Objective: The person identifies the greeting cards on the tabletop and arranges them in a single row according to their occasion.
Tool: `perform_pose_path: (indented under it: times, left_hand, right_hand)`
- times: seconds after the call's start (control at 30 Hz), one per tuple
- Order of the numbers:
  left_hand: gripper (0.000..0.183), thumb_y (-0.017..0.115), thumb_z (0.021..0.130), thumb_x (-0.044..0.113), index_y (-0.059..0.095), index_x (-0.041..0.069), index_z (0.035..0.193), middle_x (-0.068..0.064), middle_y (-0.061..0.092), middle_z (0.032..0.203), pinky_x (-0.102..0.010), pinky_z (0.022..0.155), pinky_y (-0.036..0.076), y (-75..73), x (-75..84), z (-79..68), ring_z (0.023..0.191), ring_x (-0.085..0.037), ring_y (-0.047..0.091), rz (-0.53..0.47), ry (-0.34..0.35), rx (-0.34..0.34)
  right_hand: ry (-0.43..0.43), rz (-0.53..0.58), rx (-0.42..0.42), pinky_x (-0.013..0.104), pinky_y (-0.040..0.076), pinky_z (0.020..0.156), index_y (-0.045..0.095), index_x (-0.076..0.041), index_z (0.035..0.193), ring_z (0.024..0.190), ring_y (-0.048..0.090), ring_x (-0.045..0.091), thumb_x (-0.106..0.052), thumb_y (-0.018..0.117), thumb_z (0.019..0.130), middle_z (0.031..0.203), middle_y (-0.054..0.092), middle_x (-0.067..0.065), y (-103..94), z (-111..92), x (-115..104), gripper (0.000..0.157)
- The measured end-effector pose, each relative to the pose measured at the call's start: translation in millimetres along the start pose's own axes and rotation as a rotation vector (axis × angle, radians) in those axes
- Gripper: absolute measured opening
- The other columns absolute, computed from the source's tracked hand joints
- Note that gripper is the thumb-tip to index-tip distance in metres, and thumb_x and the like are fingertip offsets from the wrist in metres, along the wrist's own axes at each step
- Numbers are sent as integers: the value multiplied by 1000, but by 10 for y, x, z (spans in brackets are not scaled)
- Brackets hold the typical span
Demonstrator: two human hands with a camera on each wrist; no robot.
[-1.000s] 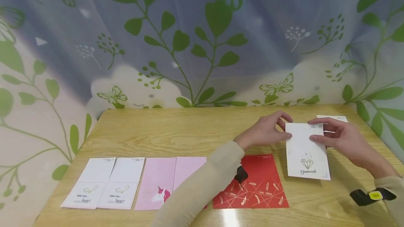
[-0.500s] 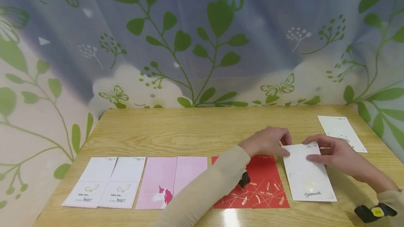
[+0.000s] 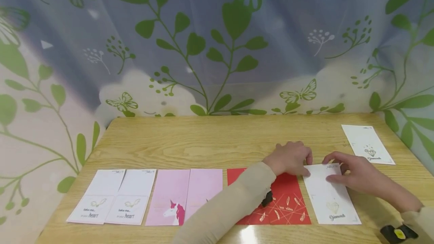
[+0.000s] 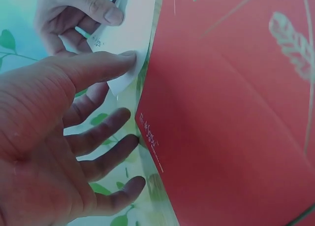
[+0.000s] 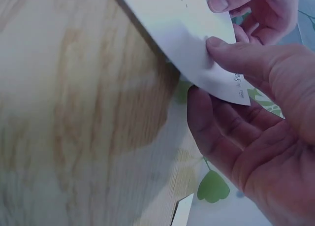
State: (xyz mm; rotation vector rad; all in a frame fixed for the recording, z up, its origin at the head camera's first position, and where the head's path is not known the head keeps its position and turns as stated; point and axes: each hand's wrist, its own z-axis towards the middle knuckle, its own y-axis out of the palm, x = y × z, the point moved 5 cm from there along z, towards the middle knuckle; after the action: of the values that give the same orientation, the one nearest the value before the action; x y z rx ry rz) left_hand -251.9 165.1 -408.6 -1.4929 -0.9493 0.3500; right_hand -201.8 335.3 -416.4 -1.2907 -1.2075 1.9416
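Observation:
A white card with a gold diamond drawing and the word "Diamonds" (image 3: 333,207) lies low over the table, just right of the red cards. My left hand (image 3: 291,157) pinches its far left corner, thumb on the printed face. My right hand (image 3: 354,174) pinches the far right side, thumb on top and fingers beneath. In the right wrist view the card (image 5: 172,34) bends slightly, its far end raised off the wood. Close under my left forearm are two red "best wishes" cards (image 3: 288,189), the left one partly hidden by the sleeve.
A second white diamond card (image 3: 362,136) lies at the back right. Two pink cards (image 3: 171,185), one with a unicorn, lie left of the red pair. Two white "heart" cards (image 3: 130,199) are at the far left. A patterned curtain (image 3: 210,48) hangs behind the wooden table (image 3: 190,134).
Both hands have brought the white diamond card down and toward the near edge, from above the table to beside the red cards. The back right card is now uncovered.

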Motion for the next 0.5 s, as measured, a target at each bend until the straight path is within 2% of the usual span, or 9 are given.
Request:
perform_pose_path:
  times: [0.13,0.27,0.37,0.5]
  left_hand:
    - [18,78,88,41,65,34,99,16,56,103,-47,107,44,24,1,9,101,-8,52,44,-15,10]
    - [18,78,88,43,66,34,99,16,57,109,-49,109,43,46,-13,24,106,-9,53,57,-25,19]
    - [18,78,88,43,67,35,99,17,57,111,-49,109,42,57,-26,34,107,-9,52,58,-34,23]
    - [17,79,87,43,68,34,97,17,57,111,-49,110,41,56,-33,29,108,-9,52,54,-47,24]
  right_hand:
    - [-29,-75,29,21,41,59,67,-20,105,70,49,-10,-13,90,75,96,72,-3,16,16,-13,38]
    - [-55,-100,52,20,39,59,69,-19,102,70,44,-8,-13,91,73,93,70,-7,33,27,-29,37]
    - [-67,-122,65,21,40,60,71,-18,102,72,44,-5,-15,92,72,93,68,-9,37,31,-36,36]
    - [-65,-176,53,23,44,63,75,-17,98,78,51,0,-18,92,73,96,66,-5,45,34,-20,30]
